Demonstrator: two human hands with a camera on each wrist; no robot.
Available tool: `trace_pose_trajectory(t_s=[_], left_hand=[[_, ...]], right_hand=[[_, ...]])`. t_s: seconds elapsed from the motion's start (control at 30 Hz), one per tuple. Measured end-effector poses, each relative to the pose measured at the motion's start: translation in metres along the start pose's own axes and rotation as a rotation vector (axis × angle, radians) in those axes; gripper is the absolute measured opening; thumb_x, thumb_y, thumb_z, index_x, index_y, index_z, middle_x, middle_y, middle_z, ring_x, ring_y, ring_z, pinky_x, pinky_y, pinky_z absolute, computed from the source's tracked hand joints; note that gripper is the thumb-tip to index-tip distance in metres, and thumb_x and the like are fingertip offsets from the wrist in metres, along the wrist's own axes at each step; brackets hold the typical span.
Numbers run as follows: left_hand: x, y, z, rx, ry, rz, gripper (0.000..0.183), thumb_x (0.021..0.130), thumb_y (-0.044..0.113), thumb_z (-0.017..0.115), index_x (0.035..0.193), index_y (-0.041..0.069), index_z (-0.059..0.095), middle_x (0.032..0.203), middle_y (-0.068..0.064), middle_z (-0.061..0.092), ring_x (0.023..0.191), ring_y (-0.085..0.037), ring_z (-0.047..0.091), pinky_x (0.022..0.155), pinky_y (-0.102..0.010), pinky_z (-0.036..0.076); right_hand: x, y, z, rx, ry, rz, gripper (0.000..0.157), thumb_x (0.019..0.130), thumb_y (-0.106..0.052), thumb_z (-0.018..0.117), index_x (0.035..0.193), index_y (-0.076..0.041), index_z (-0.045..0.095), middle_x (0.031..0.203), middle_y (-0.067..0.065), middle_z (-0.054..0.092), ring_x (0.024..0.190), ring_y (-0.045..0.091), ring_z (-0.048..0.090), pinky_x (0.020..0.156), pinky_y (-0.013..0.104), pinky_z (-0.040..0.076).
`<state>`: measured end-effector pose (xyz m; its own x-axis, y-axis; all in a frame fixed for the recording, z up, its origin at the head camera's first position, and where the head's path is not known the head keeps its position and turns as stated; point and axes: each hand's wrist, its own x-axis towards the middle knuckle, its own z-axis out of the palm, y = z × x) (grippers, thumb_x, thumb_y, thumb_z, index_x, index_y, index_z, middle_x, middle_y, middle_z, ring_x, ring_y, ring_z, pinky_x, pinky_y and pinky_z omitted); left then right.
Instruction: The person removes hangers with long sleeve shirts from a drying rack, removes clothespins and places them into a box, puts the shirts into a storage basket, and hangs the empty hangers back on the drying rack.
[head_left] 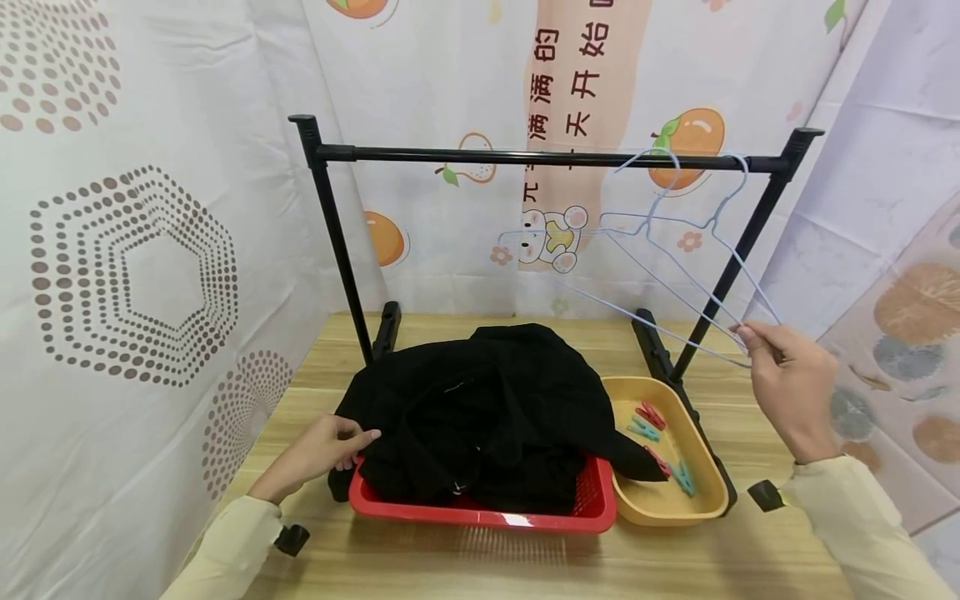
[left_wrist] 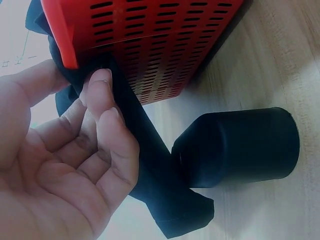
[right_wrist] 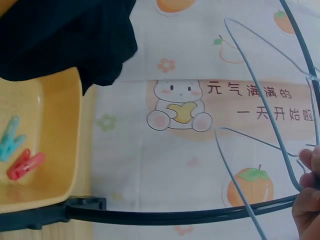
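A heap of black clothing (head_left: 487,417) fills the red basket (head_left: 480,518) and spills over its sides. At the basket's left rim, my left hand (head_left: 326,450) pinches an edge of the cloth; in the left wrist view part of the garment (left_wrist: 142,135) hangs down outside the basket. My right hand (head_left: 795,375) is raised at the right of the rack and grips one lower corner of a pale blue wire hanger (head_left: 675,333). That hanger tilts, its hook near the rail. Another wire hanger (head_left: 738,258) has its hook at the rail, close behind the hand.
A black rack (head_left: 480,156) spans the table (head_left: 540,567) behind the basket. Right of the basket, a yellow tray (head_left: 671,517) holds several red and teal clothespins (head_left: 682,477); a corner of black cloth overhangs it. Patterned curtains (head_left: 450,67) enclose the back and sides.
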<state>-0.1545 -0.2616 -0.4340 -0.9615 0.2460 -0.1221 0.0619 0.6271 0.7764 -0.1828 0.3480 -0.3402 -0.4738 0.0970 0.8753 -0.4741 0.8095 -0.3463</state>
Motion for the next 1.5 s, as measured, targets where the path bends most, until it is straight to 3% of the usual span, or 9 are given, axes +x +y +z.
trace_pose_trajectory(t_s=[0.07, 0.1, 0.23, 0.4, 0.8, 1.0, 1.23, 1.37, 1.5], left_hand=[[0.0, 0.0, 0.0, -0.004, -0.002, 0.001, 0.044, 0.101, 0.044, 0.065, 0.078, 0.007, 0.066, 0.067, -0.004, 0.061, 0.061, -0.02, 0.058, 0.058, -0.033, 0.05], [0.0, 0.0, 0.0, -0.005, -0.003, 0.001, 0.044, 0.101, 0.044, 0.065, 0.078, 0.007, 0.066, 0.066, -0.004, 0.061, 0.061, -0.02, 0.058, 0.058, -0.033, 0.05], [0.0, -0.001, 0.0, -0.005, -0.006, 0.001, 0.044, 0.101, 0.044, 0.065, 0.077, 0.007, 0.066, 0.066, -0.004, 0.061, 0.061, -0.02, 0.058, 0.058, -0.034, 0.05], [0.0, 0.0, 0.0, -0.004, -0.001, -0.007, 0.044, 0.101, 0.045, 0.065, 0.078, 0.008, 0.066, 0.067, -0.004, 0.061, 0.061, -0.02, 0.058, 0.058, -0.033, 0.049], [0.0, 0.0, 0.001, 0.004, -0.005, -0.004, 0.043, 0.102, 0.044, 0.064, 0.078, 0.008, 0.067, 0.068, -0.004, 0.062, 0.061, -0.021, 0.059, 0.057, -0.035, 0.051], [0.001, 0.001, 0.0, 0.004, -0.01, -0.002, 0.043, 0.101, 0.044, 0.065, 0.078, 0.008, 0.067, 0.068, -0.004, 0.062, 0.062, -0.021, 0.059, 0.058, -0.036, 0.051], [0.0, 0.001, -0.001, -0.017, -0.009, -0.003, 0.043, 0.101, 0.043, 0.065, 0.078, 0.007, 0.067, 0.068, -0.004, 0.062, 0.061, -0.022, 0.059, 0.059, -0.036, 0.052], [0.0, 0.0, -0.002, -0.018, 0.004, 0.0, 0.043, 0.1, 0.044, 0.067, 0.078, 0.007, 0.068, 0.069, -0.005, 0.062, 0.06, -0.022, 0.059, 0.059, -0.037, 0.054], [-0.001, -0.002, -0.003, -0.012, 0.023, -0.028, 0.044, 0.099, 0.047, 0.068, 0.078, 0.007, 0.069, 0.069, -0.006, 0.063, 0.061, -0.023, 0.06, 0.06, -0.039, 0.054]], right_hand=[[0.003, 0.001, -0.002, -0.002, 0.018, 0.028, 0.009, 0.091, 0.003, 0.075, 0.098, 0.001, 0.081, 0.083, -0.003, 0.073, 0.066, -0.018, 0.043, 0.066, 0.006, 0.031], [0.005, 0.001, -0.003, -0.003, 0.02, 0.041, 0.009, 0.093, 0.0, 0.074, 0.099, 0.0, 0.081, 0.085, -0.004, 0.074, 0.066, -0.018, 0.044, 0.066, 0.006, 0.032], [0.01, 0.002, -0.007, -0.001, 0.041, 0.073, 0.01, 0.094, 0.0, 0.073, 0.099, 0.0, 0.081, 0.087, -0.033, 0.061, 0.066, -0.017, 0.044, 0.066, 0.007, 0.031], [0.014, 0.004, -0.007, -0.025, 0.053, 0.07, 0.01, 0.093, 0.001, 0.073, 0.098, 0.0, 0.082, 0.087, -0.04, 0.053, 0.066, -0.019, 0.042, 0.067, 0.008, 0.029], [0.013, 0.006, -0.007, -0.049, -0.012, 0.112, 0.015, 0.096, -0.007, 0.073, 0.105, 0.001, 0.079, 0.09, -0.051, 0.048, 0.071, -0.022, 0.042, 0.07, 0.011, 0.03], [0.007, 0.01, -0.007, -0.069, -0.027, 0.12, 0.014, 0.096, -0.009, 0.072, 0.105, -0.001, 0.08, 0.091, -0.035, 0.057, 0.071, -0.023, 0.042, 0.07, 0.012, 0.03], [-0.004, 0.011, -0.005, -0.075, -0.105, 0.197, 0.018, 0.099, -0.017, 0.071, 0.106, -0.003, 0.08, 0.085, -0.032, 0.054, 0.07, -0.017, 0.044, 0.074, 0.017, 0.03], [-0.013, 0.011, 0.0, -0.079, -0.163, 0.229, 0.022, 0.1, -0.022, 0.07, 0.107, -0.002, 0.079, 0.087, -0.004, 0.067, 0.073, -0.013, 0.045, 0.07, 0.018, 0.034], [-0.032, 0.011, 0.005, -0.091, -0.297, 0.258, 0.028, 0.103, -0.026, 0.066, 0.109, -0.001, 0.076, 0.096, 0.017, 0.071, 0.077, -0.003, 0.051, 0.069, 0.021, 0.039]])
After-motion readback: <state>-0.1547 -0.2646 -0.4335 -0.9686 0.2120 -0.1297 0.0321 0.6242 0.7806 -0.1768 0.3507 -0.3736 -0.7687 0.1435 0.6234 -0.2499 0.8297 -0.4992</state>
